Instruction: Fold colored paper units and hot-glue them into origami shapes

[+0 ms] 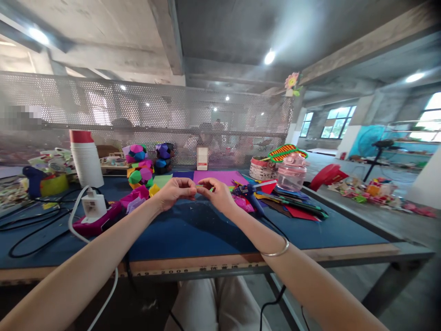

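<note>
My left hand [177,192] and my right hand [216,193] meet above the middle of the blue-topped table [193,234]. Thumb and fingers of each are pinched together, the fingertips almost touching. Something small and thin seems to sit between them, but the fingers cover most of it and I cannot tell its kind. Just right of my right hand lies a blue glue gun [253,196] with a dark cord. Behind both hands is a flat purple sheet [220,177].
A magenta power strip [98,223] with a white plug, stacked white cups [86,161] and multicoloured faceted balls [140,174] stand left. Right are coloured sheets [292,207], a pink-lidded clear jar [291,174] and a basket [262,168]. A perforated metal screen [151,105] rises behind.
</note>
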`<state>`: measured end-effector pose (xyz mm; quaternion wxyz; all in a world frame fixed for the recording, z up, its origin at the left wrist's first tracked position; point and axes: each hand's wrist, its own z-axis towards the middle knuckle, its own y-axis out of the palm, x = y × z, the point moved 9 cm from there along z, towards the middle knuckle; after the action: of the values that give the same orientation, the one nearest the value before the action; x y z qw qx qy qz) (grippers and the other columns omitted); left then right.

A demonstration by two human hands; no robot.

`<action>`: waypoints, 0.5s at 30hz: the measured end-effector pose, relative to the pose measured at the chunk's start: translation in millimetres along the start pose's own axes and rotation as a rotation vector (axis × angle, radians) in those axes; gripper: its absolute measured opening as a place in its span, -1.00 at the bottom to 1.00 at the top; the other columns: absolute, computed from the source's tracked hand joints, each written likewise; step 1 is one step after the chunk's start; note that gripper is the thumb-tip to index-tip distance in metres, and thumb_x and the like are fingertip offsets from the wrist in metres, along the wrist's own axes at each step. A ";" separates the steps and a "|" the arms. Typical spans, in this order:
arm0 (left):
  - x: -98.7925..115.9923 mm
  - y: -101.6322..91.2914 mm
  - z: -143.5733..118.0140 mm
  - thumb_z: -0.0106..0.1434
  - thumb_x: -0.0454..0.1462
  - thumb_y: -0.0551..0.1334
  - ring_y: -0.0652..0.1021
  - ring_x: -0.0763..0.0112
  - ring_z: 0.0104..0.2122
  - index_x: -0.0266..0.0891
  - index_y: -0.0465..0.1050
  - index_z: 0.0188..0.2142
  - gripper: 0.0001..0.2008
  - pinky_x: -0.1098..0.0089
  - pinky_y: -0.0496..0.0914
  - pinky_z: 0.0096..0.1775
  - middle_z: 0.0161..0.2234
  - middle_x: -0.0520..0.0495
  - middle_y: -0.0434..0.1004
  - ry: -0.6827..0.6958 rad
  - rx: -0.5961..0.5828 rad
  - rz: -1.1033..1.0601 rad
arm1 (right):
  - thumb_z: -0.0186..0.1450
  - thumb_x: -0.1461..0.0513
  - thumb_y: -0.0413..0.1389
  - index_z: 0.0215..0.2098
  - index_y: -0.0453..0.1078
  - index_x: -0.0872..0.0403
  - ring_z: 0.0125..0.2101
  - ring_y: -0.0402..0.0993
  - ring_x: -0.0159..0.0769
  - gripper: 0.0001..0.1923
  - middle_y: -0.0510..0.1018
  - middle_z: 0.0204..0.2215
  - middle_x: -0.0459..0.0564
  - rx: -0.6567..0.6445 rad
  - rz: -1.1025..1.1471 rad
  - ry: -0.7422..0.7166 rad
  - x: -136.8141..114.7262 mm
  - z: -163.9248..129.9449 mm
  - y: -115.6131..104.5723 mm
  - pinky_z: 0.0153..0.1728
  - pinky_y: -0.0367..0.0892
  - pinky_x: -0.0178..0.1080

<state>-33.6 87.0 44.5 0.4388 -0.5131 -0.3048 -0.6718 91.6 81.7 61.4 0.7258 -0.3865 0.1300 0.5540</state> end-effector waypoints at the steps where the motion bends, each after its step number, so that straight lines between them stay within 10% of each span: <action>1: 0.4 0.0 0.0 -0.10 -0.22 0.42 0.48 0.52 -0.51 -0.31 0.43 -0.48 -0.74 0.39 0.44 -0.31 -0.54 0.06 0.42 0.001 0.001 -0.006 | 0.16 0.01 0.18 -0.20 0.45 0.09 -0.36 0.45 -0.35 -0.64 0.56 -0.36 -0.02 0.000 -0.002 0.000 0.4 0.1 -0.1 -0.36 0.28 -0.33; 15: 6.4 -10.0 0.6 -0.08 -0.14 0.41 0.48 0.50 -0.47 -0.32 0.50 -0.42 -0.70 0.38 0.46 -0.32 -0.45 -0.03 0.50 0.039 0.141 0.035 | 0.22 -0.02 0.10 -0.24 0.45 0.09 -0.33 0.47 -0.33 -0.64 0.57 -0.34 -0.02 0.011 0.021 -0.009 0.9 -1.5 -2.1 -0.31 0.30 -0.32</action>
<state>-42.9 90.1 51.2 0.4913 -0.4733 -0.3336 -0.6506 94.2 81.1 60.6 0.7227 -0.3786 0.1340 0.5624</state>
